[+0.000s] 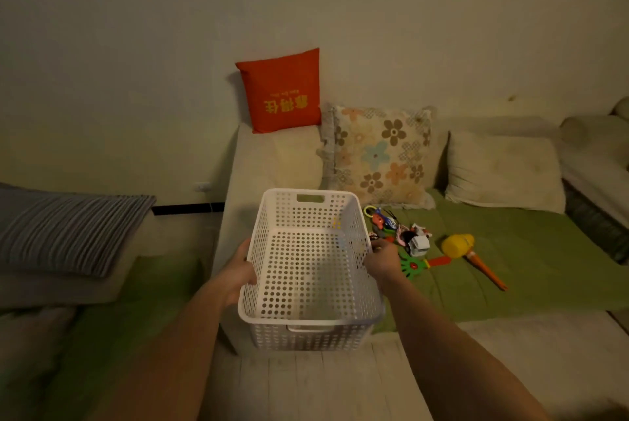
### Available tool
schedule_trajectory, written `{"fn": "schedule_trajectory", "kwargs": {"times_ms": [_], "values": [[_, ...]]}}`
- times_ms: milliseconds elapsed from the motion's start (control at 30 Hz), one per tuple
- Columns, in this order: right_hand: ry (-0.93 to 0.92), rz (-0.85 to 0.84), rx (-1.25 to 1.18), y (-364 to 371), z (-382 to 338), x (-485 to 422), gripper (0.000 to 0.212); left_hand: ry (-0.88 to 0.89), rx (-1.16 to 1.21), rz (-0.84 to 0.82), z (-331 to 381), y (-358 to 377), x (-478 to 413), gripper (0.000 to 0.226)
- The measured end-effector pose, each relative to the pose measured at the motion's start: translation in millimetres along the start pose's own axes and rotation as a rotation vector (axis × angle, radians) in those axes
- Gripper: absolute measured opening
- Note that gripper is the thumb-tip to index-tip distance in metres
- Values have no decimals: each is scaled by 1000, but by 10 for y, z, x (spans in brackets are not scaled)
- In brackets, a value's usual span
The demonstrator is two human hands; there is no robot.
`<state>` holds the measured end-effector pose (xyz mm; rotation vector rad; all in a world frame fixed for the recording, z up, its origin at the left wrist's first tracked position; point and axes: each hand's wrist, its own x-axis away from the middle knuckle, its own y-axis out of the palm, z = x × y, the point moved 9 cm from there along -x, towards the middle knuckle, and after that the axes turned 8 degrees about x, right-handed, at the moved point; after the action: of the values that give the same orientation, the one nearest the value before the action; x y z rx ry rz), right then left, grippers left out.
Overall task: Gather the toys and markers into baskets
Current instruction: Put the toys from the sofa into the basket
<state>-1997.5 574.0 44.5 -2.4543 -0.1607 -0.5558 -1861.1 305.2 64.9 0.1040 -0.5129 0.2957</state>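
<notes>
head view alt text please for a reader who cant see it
A left hand and right hand hold an empty white basket by its sides. Right of it, a pile of small toys and a yellow toy hammer lie on a green sofa cover.

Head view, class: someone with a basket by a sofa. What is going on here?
A person holds a white perforated basket by its long sides, left hand on one wall, right hand on the other. It looks empty. The toys, a pile of small vehicles, a green clapper and a yellow hammer, lie on the sofa's green cover beside it.
</notes>
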Motion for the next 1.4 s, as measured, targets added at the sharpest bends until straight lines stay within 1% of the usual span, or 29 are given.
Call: {"fn": "schedule_trajectory", "kwargs": {"times_ms": [67, 233, 367, 433, 467, 533, 567, 667, 733, 800, 867, 933, 967, 1000, 1067, 1133, 1200, 1267, 1300, 1400], "values": [[28, -18, 9, 106, -137, -231, 29, 17, -23, -3, 181, -54, -256, 78], [38, 49, 23, 79, -375, -696, 33, 8, -15, -2, 492, -45, -805, 71], [35, 32, 0, 57, -453, -1100, 43, -7, -31, 7, 580, 10, -1246, 87], [49, 27, -19, 49, -435, -1320, 43, -25, -30, 25, 591, 65, -1442, 88], [57, 20, -16, 43, -419, -1469, 42, -33, -25, 27, 597, 129, -1560, 86], [67, -1, -7, 53, -388, -1737, 41, -40, 0, 36, 616, 232, -1754, 72], [71, -10, 9, 49, -394, -1869, 40, -47, 7, 47, 614, 255, -1882, 68], [106, -26, 62, 42, -348, -2360, 25, -68, -37, 61, 600, 424, -2338, 68], [116, -32, 83, 56, -275, -2689, 16, -86, -30, 134, 592, 489, -2561, 63], [123, -50, 115, 31, -213, -2997, 11, -64, -3, 181, 559, 602, -2849, 63], [140, -99, 149, 54, -77, -3284, 15, -87, -16, 174, 433, 696, -3103, 67], [144, -151, 157, 114, 47, -3497, 18, -208, -31, 174, 286, 759, -3225, 76], [153, -171, 166, 160, 136, -3623, 20, -287, -28, 191, 169, 783, -3297, 76], [155, -186, 160, 214, 204, -3743, 18, -341, -32, 214, 70, 807, -3373, 71], [159, -231, 162, 404, 406, -3946, 8, -446, -39, 281, -216, 798, -3521, 56], [143, -277, 172, 574, 523, -4043, 8, -507, -21, 361, -543, 701, -3656, 44], [132, -318, 176, 765, 653, -4136, 14, -538, -1, 420, -904, 575, -3876, 36], [128, -347, 180, 928, 806, -4259, 28, -540, -4, 451, -1088, 552, -4065, 20], [128, -361, 184, 1023, 916, -4361, 30, -529, -7, 449, -1145, 572, -4177, 16], [114, -427, 193, 1230, 1201, -4585, 22, -504, -36, 425, -1391, 570, -4454, 17]]}}
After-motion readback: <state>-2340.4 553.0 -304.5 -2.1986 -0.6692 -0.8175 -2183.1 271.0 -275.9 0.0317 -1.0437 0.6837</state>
